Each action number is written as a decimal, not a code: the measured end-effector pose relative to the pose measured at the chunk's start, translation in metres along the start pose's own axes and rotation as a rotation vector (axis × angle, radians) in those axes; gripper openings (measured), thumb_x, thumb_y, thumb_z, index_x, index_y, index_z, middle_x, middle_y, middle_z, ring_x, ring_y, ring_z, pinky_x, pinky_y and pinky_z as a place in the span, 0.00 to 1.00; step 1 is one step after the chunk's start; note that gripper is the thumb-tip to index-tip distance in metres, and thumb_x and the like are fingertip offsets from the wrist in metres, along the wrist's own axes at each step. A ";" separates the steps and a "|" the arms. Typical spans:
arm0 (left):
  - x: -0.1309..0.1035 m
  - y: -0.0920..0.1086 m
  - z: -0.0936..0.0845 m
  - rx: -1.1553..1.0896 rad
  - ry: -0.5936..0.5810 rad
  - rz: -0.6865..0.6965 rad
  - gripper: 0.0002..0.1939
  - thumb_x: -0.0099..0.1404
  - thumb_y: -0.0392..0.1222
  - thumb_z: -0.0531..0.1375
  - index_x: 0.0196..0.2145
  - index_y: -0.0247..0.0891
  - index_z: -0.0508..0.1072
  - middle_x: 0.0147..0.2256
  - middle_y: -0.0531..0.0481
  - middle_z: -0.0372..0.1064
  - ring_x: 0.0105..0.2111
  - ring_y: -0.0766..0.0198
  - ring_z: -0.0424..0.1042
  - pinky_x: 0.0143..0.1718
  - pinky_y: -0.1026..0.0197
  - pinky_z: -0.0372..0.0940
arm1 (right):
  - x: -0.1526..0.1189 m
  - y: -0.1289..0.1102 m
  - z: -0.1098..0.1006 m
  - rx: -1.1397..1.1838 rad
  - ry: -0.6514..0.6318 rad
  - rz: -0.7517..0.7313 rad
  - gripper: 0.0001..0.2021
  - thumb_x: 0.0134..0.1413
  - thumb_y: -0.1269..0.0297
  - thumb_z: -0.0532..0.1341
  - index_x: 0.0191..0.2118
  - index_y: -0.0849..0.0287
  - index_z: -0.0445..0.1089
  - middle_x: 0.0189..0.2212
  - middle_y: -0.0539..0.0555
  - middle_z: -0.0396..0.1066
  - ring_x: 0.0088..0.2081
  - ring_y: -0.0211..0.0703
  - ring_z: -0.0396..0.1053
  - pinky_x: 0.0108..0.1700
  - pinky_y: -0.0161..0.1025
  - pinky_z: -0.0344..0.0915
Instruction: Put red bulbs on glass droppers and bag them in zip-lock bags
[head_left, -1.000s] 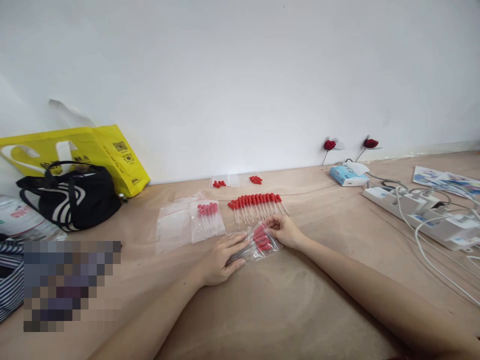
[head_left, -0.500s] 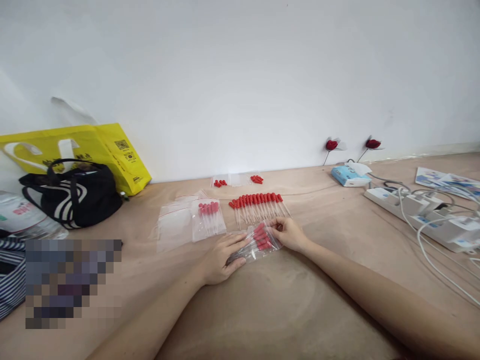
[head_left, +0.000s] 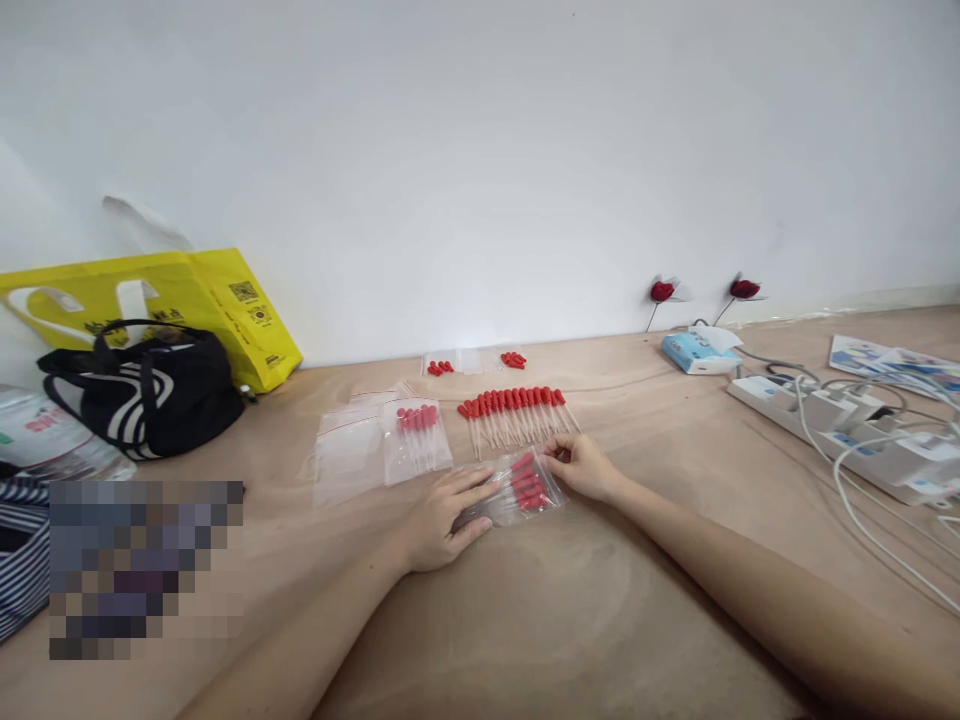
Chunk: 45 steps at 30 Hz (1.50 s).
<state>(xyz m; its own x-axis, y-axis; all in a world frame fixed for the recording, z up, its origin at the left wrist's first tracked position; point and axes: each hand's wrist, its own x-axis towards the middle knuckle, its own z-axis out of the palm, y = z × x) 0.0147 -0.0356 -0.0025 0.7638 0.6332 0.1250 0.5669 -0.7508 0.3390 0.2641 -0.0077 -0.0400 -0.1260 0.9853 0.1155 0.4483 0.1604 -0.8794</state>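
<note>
A clear zip bag (head_left: 501, 508) lies on the table in front of me, with several red-bulbed droppers (head_left: 529, 482) inside, bulbs toward the right. My left hand (head_left: 450, 512) rests on the bag's left part, fingers stretched out over it. At the bag's upper right corner, my right hand (head_left: 581, 465) has thumb and fingertips pinched on the edge. Just behind is a row of loose droppers (head_left: 517, 410) with red bulbs pointing away from me. To the left lie another filled zip bag (head_left: 418, 440) and flat, clear bags (head_left: 349, 455).
Small bags of red bulbs (head_left: 514, 360) lie by the wall. A yellow bag (head_left: 247, 320) and black pouch (head_left: 180, 390) stand left. On the right are a tissue pack (head_left: 697, 354), a power strip (head_left: 840, 440) with cables, and two red flowers (head_left: 662, 291).
The right end of the bag lies flatter, and the red bulbs in it show more plainly. My right hand has shifted slightly; my left hand stays in place.
</note>
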 end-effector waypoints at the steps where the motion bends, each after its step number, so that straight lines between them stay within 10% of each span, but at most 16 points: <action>1: 0.000 0.000 0.000 -0.005 0.006 0.003 0.22 0.62 0.44 0.51 0.55 0.44 0.58 0.57 0.46 0.53 0.56 0.57 0.53 0.55 0.48 0.49 | -0.001 0.000 0.001 0.002 0.009 -0.004 0.08 0.42 0.61 0.61 0.29 0.59 0.73 0.21 0.49 0.71 0.22 0.35 0.63 0.24 0.31 0.59; 17: 0.000 0.001 0.000 -0.004 0.039 0.009 0.23 0.62 0.44 0.52 0.55 0.44 0.57 0.56 0.47 0.54 0.55 0.57 0.54 0.55 0.49 0.52 | -0.015 -0.017 0.000 -0.252 0.024 -0.023 0.17 0.44 0.50 0.57 0.19 0.59 0.65 0.21 0.50 0.65 0.24 0.35 0.60 0.26 0.32 0.55; 30: -0.001 -0.002 0.003 0.046 0.243 0.000 0.17 0.62 0.46 0.52 0.48 0.42 0.64 0.49 0.47 0.63 0.49 0.57 0.60 0.51 0.52 0.55 | -0.017 -0.042 -0.021 0.461 -0.102 0.112 0.14 0.30 0.61 0.67 0.20 0.61 0.62 0.19 0.45 0.64 0.21 0.30 0.60 0.25 0.29 0.55; 37: -0.013 -0.038 -0.024 0.320 0.551 -0.458 0.11 0.60 0.44 0.51 0.38 0.40 0.68 0.41 0.46 0.65 0.44 0.54 0.63 0.47 0.51 0.57 | -0.009 -0.023 -0.084 0.325 -0.389 0.190 0.09 0.31 0.67 0.65 0.21 0.61 0.65 0.19 0.46 0.66 0.19 0.32 0.61 0.23 0.31 0.57; 45: -0.054 -0.115 -0.060 0.299 0.535 -1.208 0.22 0.53 0.50 0.57 0.42 0.33 0.63 0.42 0.39 0.65 0.48 0.48 0.61 0.45 0.53 0.58 | 0.034 -0.002 -0.151 -0.392 -0.297 0.218 0.07 0.29 0.76 0.60 0.22 0.61 0.65 0.20 0.47 0.68 0.24 0.36 0.65 0.26 0.31 0.58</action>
<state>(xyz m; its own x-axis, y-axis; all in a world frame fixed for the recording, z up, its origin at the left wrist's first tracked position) -0.1102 0.0279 0.0082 -0.4288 0.8642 0.2631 0.8898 0.3537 0.2884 0.3923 0.0341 0.0351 -0.2125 0.9483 -0.2360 0.7819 0.0201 -0.6231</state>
